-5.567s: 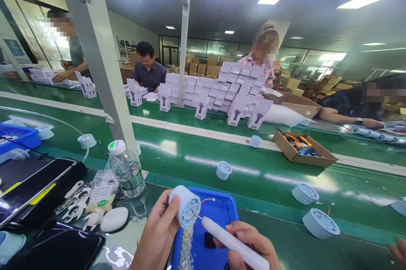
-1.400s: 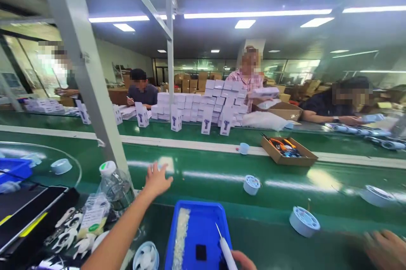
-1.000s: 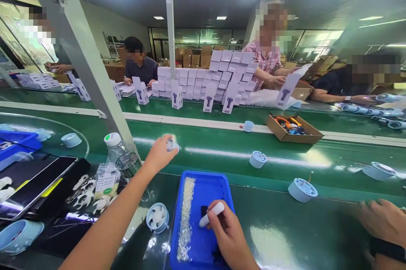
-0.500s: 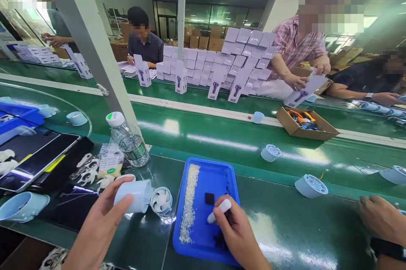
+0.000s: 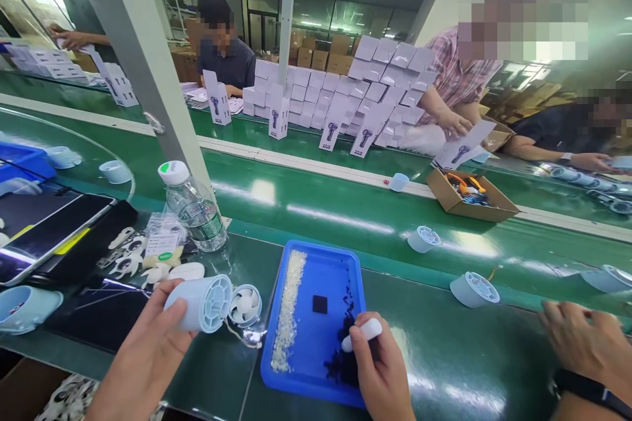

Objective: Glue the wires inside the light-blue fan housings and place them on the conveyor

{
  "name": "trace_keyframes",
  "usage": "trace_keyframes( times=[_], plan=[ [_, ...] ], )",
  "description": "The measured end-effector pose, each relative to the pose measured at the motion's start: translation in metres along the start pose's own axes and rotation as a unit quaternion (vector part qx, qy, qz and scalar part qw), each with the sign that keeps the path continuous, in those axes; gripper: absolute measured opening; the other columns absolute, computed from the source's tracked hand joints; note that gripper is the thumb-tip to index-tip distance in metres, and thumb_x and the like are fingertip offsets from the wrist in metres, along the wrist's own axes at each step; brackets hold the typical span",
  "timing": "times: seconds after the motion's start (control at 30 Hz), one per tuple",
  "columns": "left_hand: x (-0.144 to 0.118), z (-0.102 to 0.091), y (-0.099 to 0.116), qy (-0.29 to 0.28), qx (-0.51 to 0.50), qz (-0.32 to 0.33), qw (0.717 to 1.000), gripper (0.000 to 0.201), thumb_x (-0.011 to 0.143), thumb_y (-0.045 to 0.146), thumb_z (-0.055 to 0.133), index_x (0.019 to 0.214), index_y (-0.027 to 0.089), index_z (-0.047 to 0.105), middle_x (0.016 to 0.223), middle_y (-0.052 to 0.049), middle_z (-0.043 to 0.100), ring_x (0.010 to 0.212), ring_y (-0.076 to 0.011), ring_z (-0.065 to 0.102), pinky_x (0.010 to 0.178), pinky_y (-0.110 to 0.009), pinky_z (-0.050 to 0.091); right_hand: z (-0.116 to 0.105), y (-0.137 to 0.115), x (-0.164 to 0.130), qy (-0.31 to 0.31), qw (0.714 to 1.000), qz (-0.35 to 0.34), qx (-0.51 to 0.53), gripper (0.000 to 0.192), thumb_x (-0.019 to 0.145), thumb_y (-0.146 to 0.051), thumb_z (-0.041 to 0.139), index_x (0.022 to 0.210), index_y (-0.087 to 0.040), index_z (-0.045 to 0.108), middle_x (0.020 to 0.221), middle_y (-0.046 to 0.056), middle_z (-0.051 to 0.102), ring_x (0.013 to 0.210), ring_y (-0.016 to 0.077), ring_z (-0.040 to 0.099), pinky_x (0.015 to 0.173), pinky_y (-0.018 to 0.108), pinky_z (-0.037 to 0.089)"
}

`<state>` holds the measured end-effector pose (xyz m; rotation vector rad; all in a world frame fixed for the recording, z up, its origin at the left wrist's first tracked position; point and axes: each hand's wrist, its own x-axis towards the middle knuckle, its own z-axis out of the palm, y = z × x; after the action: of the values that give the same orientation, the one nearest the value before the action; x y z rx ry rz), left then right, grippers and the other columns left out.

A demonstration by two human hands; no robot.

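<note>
My left hand (image 5: 151,342) is closed around a light blue round fan housing (image 5: 205,304), its spoked face turned to the right and a thin wire hanging from it. Just behind it on the bench sits a small fan with white blades (image 5: 245,306). In my right hand (image 5: 379,358) I pinch a short white rod-like tool (image 5: 363,334), its tip over the blue tray (image 5: 309,378). That tray holds a strip of small clear-white pieces (image 5: 288,315), a black square (image 5: 320,304) and a scatter of small black pieces (image 5: 340,358) near the tool's tip.
A water bottle (image 5: 195,210) and several white fan parts (image 5: 131,256) stand left of the tray. Blue housings (image 5: 474,290) sit along the green belt (image 5: 306,194). A co-worker's hand (image 5: 582,342) rests at the right; a cardboard box (image 5: 469,200) is farther back.
The housing in my left hand has turned, so its spoked face and wire now show. My right hand has moved the white tool from near the black square rightward to the black pieces.
</note>
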<state>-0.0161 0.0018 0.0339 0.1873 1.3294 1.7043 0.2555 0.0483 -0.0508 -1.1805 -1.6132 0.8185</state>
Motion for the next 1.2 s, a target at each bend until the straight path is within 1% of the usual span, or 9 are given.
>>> trace_keyframes(
  times=[0.13,0.23,0.33,0.57,0.73,0.9,1.07,1.13,1.2],
  plan=[
    [-0.008,0.006,0.002,-0.002,-0.003,-0.02,1.0,0.032,0.058,0.036,0.081,0.086,0.025,0.07,0.084,0.001,0.075,0.091,-0.024,0.067,0.074,-0.025,0.059,0.001,0.001,-0.001,-0.022,1.0,0.009,0.006,0.017,0.096,-0.033,0.044,0.082,-0.022,0.048,0.071,-0.003,0.047,0.06,0.0127,0.048,0.057,0.024,0.04],
    [-0.009,0.006,0.0,-0.014,-0.002,-0.018,1.0,0.031,0.06,0.035,0.08,0.088,0.025,0.071,0.087,0.001,0.076,0.091,-0.0234,0.067,0.073,-0.024,0.059,0.001,0.001,0.001,-0.042,0.999,0.001,-0.004,0.018,0.096,-0.032,0.043,0.081,-0.023,0.047,0.071,-0.003,0.046,0.06,0.0124,0.048,0.057,0.023,0.041],
    [-0.007,0.001,-0.004,-0.018,-0.013,-0.027,0.999,0.032,0.067,0.034,0.076,0.097,0.027,0.07,0.094,0.001,0.076,0.096,-0.023,0.067,0.076,-0.023,0.058,0.0,0.002,-0.001,-0.017,1.0,-0.012,-0.003,0.014,0.096,-0.03,0.043,0.084,-0.023,0.047,0.072,-0.003,0.047,0.062,0.0125,0.049,0.059,0.022,0.041],
    [-0.012,-0.002,-0.01,-0.004,-0.012,-0.039,0.999,0.045,0.074,0.037,0.066,0.117,0.024,0.065,0.107,-0.008,0.074,0.117,-0.0315,0.057,0.08,-0.031,0.059,0.0,0.002,0.0,-0.034,0.999,-0.004,0.007,0.014,0.097,-0.029,0.042,0.085,-0.023,0.046,0.072,-0.003,0.046,0.061,0.0125,0.049,0.058,0.023,0.042],
    [-0.021,0.008,-0.006,-0.011,-0.06,-0.072,0.995,0.045,0.079,0.035,0.061,0.124,0.028,0.062,0.115,-0.006,0.072,0.117,-0.0304,0.057,0.083,-0.032,0.058,0.002,0.001,-0.001,-0.059,0.997,-0.032,-0.039,0.015,0.096,-0.029,0.043,0.082,-0.023,0.046,0.072,-0.002,0.047,0.062,0.0128,0.048,0.058,0.023,0.042],
    [-0.017,0.003,-0.013,0.004,-0.128,-0.093,0.987,0.051,0.082,0.027,0.06,0.132,0.03,0.053,0.115,-0.002,0.072,0.121,-0.0276,0.054,0.086,-0.033,0.057,0.003,-0.005,0.004,-0.096,0.989,-0.094,-0.066,0.009,0.095,-0.026,0.045,0.086,-0.023,0.048,0.074,-0.002,0.052,0.064,0.0128,0.053,0.06,0.021,0.044],
    [-0.009,0.0,-0.024,0.019,-0.117,-0.084,0.989,0.048,0.077,0.013,0.065,0.123,0.027,0.061,0.104,-0.002,0.076,0.109,-0.0246,0.063,0.08,-0.029,0.059,0.009,-0.015,0.027,-0.039,0.995,-0.084,-0.049,0.008,0.094,-0.026,0.047,0.091,-0.023,0.053,0.082,0.001,0.059,0.075,0.015,0.059,0.066,0.022,0.048],
    [-0.01,0.003,-0.025,0.003,-0.095,-0.076,0.993,0.046,0.074,0.016,0.071,0.119,0.024,0.063,0.101,-0.005,0.076,0.101,-0.0247,0.067,0.077,-0.029,0.059,0.014,-0.021,0.031,-0.059,0.995,-0.064,-0.042,0.008,0.092,-0.026,0.051,0.09,-0.022,0.057,0.084,0.002,0.061,0.076,0.016,0.061,0.068,0.024,0.049],
    [-0.014,0.008,-0.026,-0.023,-0.08,-0.07,0.994,0.044,0.071,0.024,0.076,0.113,0.02,0.065,0.096,-0.006,0.076,0.092,-0.025,0.07,0.072,-0.029,0.06,0.022,-0.029,0.026,-0.035,0.998,-0.05,-0.007,0.008,0.091,-0.028,0.055,0.092,-0.022,0.06,0.089,0.004,0.062,0.082,0.0183,0.062,0.071,0.027,0.051]
  ],
)
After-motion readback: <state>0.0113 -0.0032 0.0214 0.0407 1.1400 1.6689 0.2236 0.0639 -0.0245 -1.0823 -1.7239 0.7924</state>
